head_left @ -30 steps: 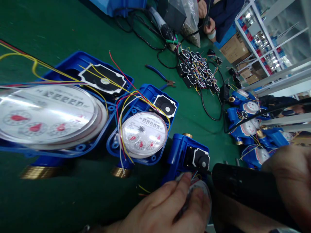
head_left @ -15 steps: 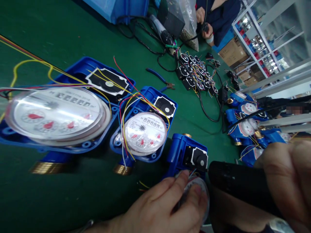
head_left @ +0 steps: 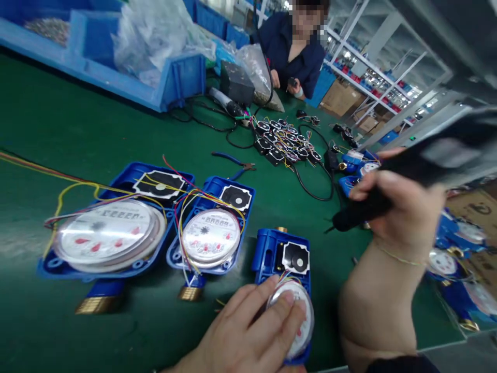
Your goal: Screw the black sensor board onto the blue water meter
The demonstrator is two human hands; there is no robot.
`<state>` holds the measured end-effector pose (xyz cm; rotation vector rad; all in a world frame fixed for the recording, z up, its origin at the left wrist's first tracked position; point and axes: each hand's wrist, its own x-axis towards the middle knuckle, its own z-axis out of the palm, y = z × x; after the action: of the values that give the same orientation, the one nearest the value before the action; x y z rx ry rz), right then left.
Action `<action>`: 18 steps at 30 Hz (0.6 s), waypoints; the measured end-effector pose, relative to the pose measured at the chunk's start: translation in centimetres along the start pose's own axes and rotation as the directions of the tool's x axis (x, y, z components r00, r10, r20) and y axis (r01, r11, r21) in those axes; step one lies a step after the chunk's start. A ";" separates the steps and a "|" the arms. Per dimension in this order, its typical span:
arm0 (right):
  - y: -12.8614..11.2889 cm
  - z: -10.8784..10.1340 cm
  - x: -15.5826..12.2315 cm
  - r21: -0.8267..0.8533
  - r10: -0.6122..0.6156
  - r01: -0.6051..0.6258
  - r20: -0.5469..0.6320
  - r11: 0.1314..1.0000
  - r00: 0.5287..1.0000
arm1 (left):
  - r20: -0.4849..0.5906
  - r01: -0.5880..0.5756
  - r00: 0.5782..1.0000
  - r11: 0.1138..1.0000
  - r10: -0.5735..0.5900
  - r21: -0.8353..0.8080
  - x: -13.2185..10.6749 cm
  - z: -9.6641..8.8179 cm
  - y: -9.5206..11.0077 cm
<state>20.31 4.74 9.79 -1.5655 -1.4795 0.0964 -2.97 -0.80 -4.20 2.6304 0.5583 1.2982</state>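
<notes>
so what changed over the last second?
The right hand lifted the black tool up off the nearest meter, and its tip now hangs in the air to the meter's right. The camera also tilted up, so a co-worker across the table shows. The left hand stays pressed on that meter's dial. The two other meters haven't moved.

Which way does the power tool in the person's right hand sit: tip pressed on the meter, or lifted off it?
Lifted off. The right hand holds the black tool above the green mat, tip clear of the meter.
</notes>
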 end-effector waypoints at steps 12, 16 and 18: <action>5.6 11.6 -0.5 -0.538 0.341 -0.151 0.275 0.830 0.899 | 0.507 0.206 0.803 0.944 -0.313 0.257 9.8 -2.8 -0.4; 5.8 13.2 -0.8 -0.572 0.354 -0.112 0.332 0.813 0.874 | 0.625 0.126 0.653 0.875 -0.428 0.468 13.3 -0.9 -0.4; 6.0 13.5 -0.4 -0.566 0.341 -0.087 0.360 0.820 0.869 | 0.635 0.092 0.631 0.856 -0.445 0.509 14.0 -0.3 -0.8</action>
<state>16.23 13.01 -1.73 -2.2942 -1.7705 0.2047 4.39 5.48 6.00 2.8970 1.1268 -0.0796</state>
